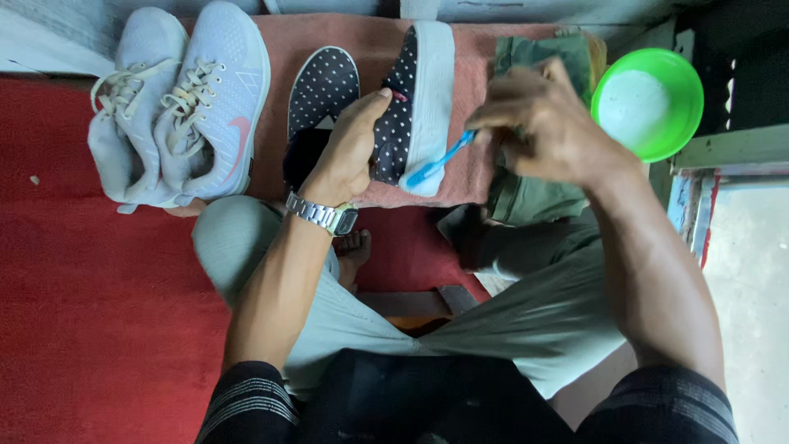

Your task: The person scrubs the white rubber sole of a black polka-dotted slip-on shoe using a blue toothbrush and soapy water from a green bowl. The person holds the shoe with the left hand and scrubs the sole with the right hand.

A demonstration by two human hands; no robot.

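Setting: red carpeted floor (99, 329), with a pinkish-red cloth (460, 173) lying spread across its upper part; a person is sitting cross-legged in pale green trousers, one bare foot (355, 247) showing under the wrist.

Left hand (349, 152): fingers are curling around the dark upper of the polka-dot shoe (411, 99), thumb lying along its side, steadying the shoe tipped on edge so that the white sole is facing right. A metal wristwatch (325, 215) is sitting on the wrist.

Right hand (546, 123): fingers are bunching together and pinching the handle of a blue toothbrush (440, 160); the brush head is touching the white sole near the shoe's nearer end.

Surrounding items: the matching polka-dot shoe (322, 90) is lying flat just left of the held one, partly hidden by the left hand. A pair of light grey lace-up trainers (185, 107) is resting further left, side by side. A folded olive-green cloth (534, 193) is lying beneath the right hand. A green bowl (686, 82) holding white powder or liquid is standing at the right.

Held shoe: black with small white dots, thick white rubber sole, resting on the pinkish-red cloth.
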